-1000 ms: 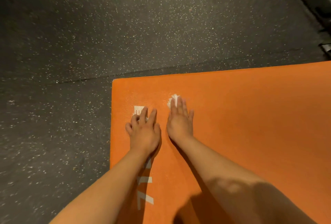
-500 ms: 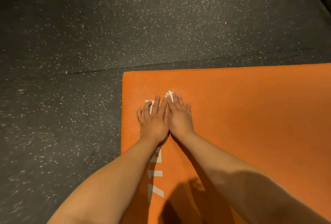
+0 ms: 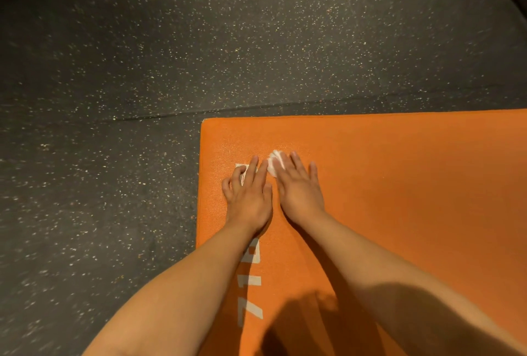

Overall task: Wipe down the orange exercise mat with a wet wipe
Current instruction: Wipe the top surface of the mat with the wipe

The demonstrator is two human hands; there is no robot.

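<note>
MAT: orange exercise mat (image 3: 399, 184) flat on floor (image 3: 114, 70), lower right of frame | WIPE: wet wipe (image 3: 274, 164) bunched at centre under my right hand (image 3: 299, 190), fingers straight, pressing | LEFT: left hand (image 3: 251, 199) flat, fingers apart | HANDLING: I judge the wipe limp and light; pin it under the fingertips.

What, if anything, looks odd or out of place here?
Nothing stands out. The mat lies flat on the floor, with no tears or spills visible. The right hand presses a bunched wipe onto it; the left hand rests alongside.
</note>
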